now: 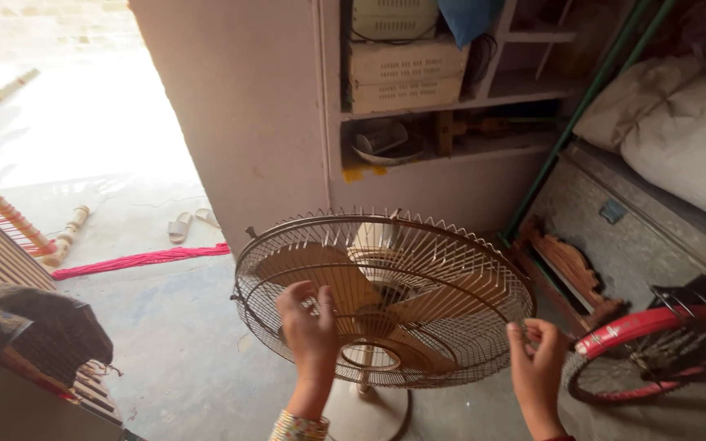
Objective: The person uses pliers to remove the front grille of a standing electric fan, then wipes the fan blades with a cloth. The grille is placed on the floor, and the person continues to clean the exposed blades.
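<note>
Hands met the front wire guard of a pedestal fan at lower centre of the frame: the left hand lay on the guard's lower-left wires with fingers curled through them, its grip closed on the grille, while the right hand pinched the rim at lower right, grip clamped there. Guard was a round, domed cage of thin rusty-brown radial wires, facing the camera and tilted back, tan blades behind it; both hands sat equally near, on opposite sides. Red bicycle wheel stood just right of the right hand.
</note>
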